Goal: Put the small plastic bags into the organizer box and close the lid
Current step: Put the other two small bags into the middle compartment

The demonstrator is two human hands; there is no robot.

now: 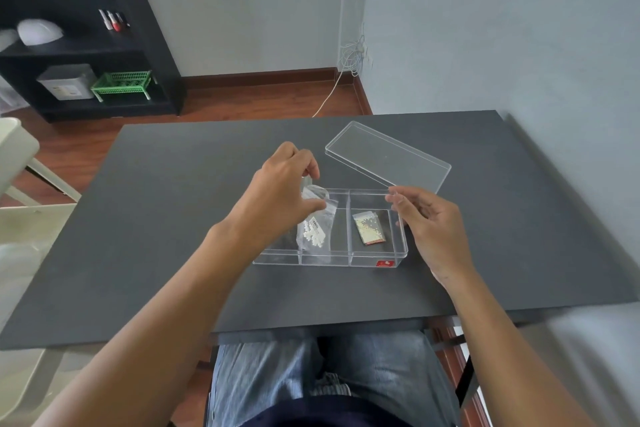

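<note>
Left hand (pixel 277 191) grip holds a bead bag (pixel 313 229) over the organizer box (pixel 398 255); right hand (pixel 429 218) grip loose, empty

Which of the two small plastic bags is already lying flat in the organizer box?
The small clear bag of gold flakes, flat in the right compartment; the bag of white beads is upright in the left hand's grip.

Lid (pixel 388 158) off, box (pixel 377 258) top unobstructed.

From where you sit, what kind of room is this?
Probably a home room or small nail-craft workspace: a dark table on wood flooring, and a black shelf holding nail polish bottles, a white lamp and a green basket.
</note>
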